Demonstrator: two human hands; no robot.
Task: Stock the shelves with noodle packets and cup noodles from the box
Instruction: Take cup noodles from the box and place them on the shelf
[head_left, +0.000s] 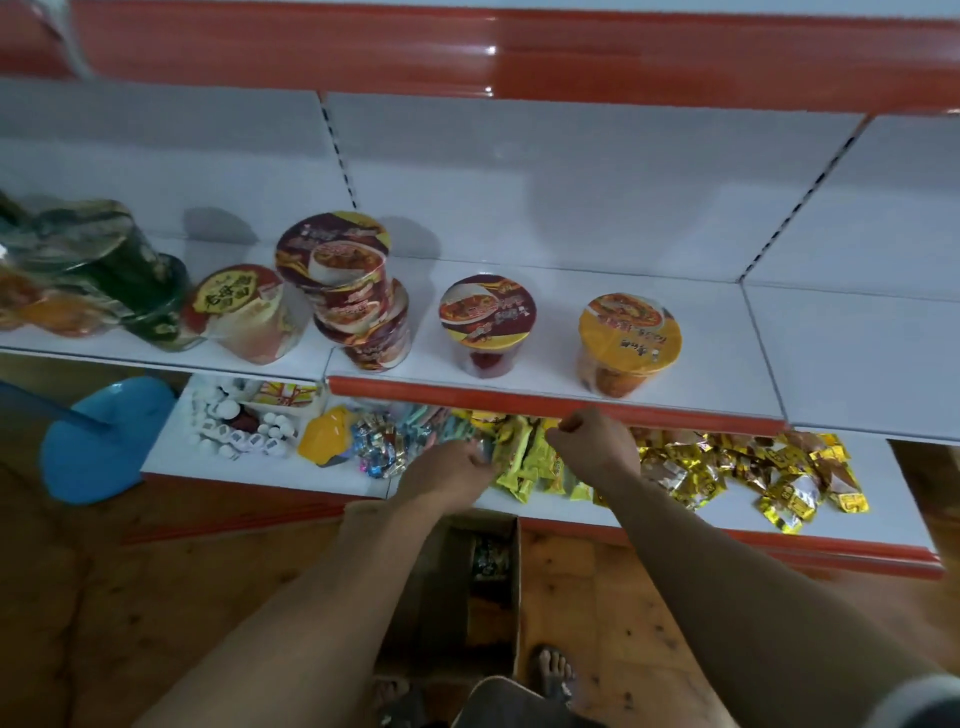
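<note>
2 hands meet mid-frame over the lower shelf (249, 467): left hand (452, 470), fingers clamped on yellow-green noodle packets (524, 460); right hand (587, 434), fingers curled tight, contents unclear; cup noodles (628, 338) line the upper shelf (727, 358); box (447, 571) at bottom centre.

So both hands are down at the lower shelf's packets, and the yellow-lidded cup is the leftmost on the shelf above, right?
No. The head view shows the yellow-lidded cup rightmost on the shelf above. The left hand and right hand are at the lower shelf's packets.
</note>
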